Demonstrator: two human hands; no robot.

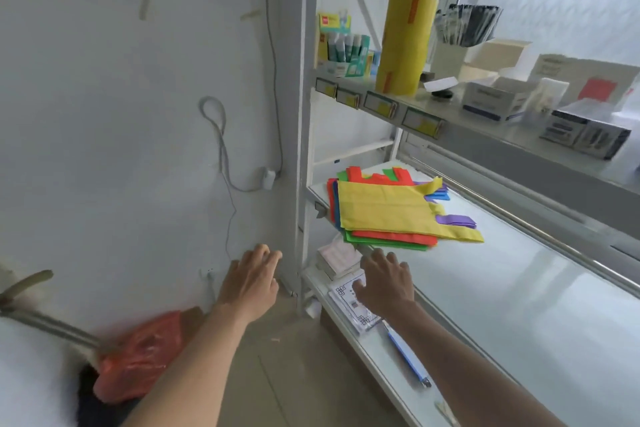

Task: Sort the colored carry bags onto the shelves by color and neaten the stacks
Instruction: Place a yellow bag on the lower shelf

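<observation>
A mixed stack of flat carry bags (388,211) lies at the left end of the middle white shelf (519,274). A yellow bag is on top, with red, green, blue and purple bags fanned out beneath it. My left hand (249,282) reaches forward below and left of the stack, in front of the shelf's upright post, fingers relaxed and holding nothing. Just under the stack's front edge, my right hand (386,282) is stretched out with spread fingers, holding nothing and hovering over the lower shelf.
The grey shelf post (304,149) stands between my hands. The lower shelf holds paper packets (341,258), a printed sheet and a blue pen (408,355). On the upper shelf stand yellow rolls (407,28) and boxes. A red plastic bag (142,354) lies on the floor at left.
</observation>
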